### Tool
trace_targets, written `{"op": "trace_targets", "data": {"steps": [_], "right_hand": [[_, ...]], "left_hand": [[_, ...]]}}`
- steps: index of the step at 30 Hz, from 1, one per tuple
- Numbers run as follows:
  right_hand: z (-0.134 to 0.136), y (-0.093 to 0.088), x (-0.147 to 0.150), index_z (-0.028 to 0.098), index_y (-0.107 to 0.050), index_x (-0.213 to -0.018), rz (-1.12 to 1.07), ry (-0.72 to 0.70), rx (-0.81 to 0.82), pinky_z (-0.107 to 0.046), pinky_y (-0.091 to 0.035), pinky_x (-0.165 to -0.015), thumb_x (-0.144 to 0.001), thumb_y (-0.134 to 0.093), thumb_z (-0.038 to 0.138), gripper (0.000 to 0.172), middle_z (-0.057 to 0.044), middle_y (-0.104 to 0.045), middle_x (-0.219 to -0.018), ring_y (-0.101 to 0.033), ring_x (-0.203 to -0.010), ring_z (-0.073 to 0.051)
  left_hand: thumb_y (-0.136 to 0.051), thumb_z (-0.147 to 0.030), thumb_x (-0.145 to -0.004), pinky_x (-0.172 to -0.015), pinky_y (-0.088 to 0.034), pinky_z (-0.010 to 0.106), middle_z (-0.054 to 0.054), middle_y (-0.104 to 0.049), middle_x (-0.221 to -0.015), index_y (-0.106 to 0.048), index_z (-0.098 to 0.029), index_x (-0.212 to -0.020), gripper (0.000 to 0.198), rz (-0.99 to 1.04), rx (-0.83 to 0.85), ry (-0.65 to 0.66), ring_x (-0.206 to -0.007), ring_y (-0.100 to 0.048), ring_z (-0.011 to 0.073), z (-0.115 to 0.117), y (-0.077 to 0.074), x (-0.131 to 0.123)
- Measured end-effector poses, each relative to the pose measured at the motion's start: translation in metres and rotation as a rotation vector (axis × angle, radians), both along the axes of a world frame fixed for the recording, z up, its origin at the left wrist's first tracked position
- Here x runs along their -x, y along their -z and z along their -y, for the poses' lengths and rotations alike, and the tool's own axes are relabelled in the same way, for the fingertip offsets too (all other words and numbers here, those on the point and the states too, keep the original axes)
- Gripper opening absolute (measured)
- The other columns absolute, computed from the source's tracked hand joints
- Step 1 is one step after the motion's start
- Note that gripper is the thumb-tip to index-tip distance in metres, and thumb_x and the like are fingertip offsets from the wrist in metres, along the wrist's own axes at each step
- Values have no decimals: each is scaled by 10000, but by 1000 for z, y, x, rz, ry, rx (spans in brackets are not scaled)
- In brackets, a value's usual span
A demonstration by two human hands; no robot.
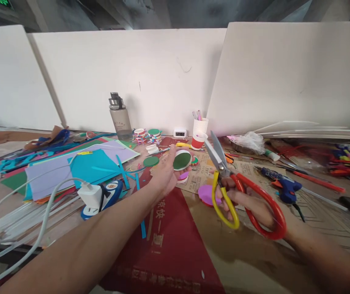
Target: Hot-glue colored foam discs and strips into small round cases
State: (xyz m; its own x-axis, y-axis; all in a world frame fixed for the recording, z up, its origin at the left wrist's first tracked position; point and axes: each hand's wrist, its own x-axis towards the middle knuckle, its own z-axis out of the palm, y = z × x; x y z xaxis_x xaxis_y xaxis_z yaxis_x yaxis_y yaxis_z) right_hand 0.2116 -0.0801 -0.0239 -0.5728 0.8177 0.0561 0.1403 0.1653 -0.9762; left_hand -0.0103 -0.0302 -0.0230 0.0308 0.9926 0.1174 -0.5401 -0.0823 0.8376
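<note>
My left hand (pixel 166 171) reaches over the middle of the table and grips a round disc (pixel 182 160), dark green on its face with a white rim. Below it lies a purple-topped round piece (pixel 182 178), partly covered by the fingers. In my right hand (pixel 248 202) is a pair of scissors (pixel 221 168) with one yellow and one red handle, blades parted and pointing up. Beside the yellow handle a purple disc (pixel 207 193) with a red edge lies on the cardboard. A green disc (pixel 151 161) lies flat to the left of my left hand.
Coloured paper sheets (pixel 95 165) and a blue power strip (pixel 111 196) with white cables lie left. Behind stand a water bottle (pixel 120 118), a small clock (pixel 180 132) and paper cups (pixel 197 141). A blue glue gun (pixel 286 188) lies right, on cardboard (pixel 175 245).
</note>
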Motion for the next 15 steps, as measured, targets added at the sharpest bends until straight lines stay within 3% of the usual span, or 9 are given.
{"op": "trace_targets", "data": {"steps": [3, 9, 15], "right_hand": [[10, 1, 6, 210, -551, -938, -67, -114, 93, -261, -490, -568, -930, -503, 402, 198, 11, -583, -735, -570, -592, -128], [20, -4, 10, 209, -559, -840, 15, -108, 140, -222, -450, -520, -937, -495, 305, 150, 27, -558, -668, -532, -562, -113], [22, -6, 12, 226, -533, -831, 3, -103, 188, -222, -432, -463, -935, -499, 348, 164, 42, -532, -631, -506, -491, -109]], "left_hand": [[-636, -575, -821, -613, -553, 277, 89, -729, -899, -705, -151, -970, 455, 4, 5, -8, -787, -684, 196, 0, 3, -1], [-639, -588, -813, -723, -561, 299, 92, -735, -905, -693, -152, -968, 466, 4, 6, -15, -870, -699, 219, 2, 6, -2], [-618, -591, -829, -734, -566, 302, 91, -734, -938, -692, -153, -956, 462, 27, 3, 4, -875, -701, 216, 3, 3, -4]]}}
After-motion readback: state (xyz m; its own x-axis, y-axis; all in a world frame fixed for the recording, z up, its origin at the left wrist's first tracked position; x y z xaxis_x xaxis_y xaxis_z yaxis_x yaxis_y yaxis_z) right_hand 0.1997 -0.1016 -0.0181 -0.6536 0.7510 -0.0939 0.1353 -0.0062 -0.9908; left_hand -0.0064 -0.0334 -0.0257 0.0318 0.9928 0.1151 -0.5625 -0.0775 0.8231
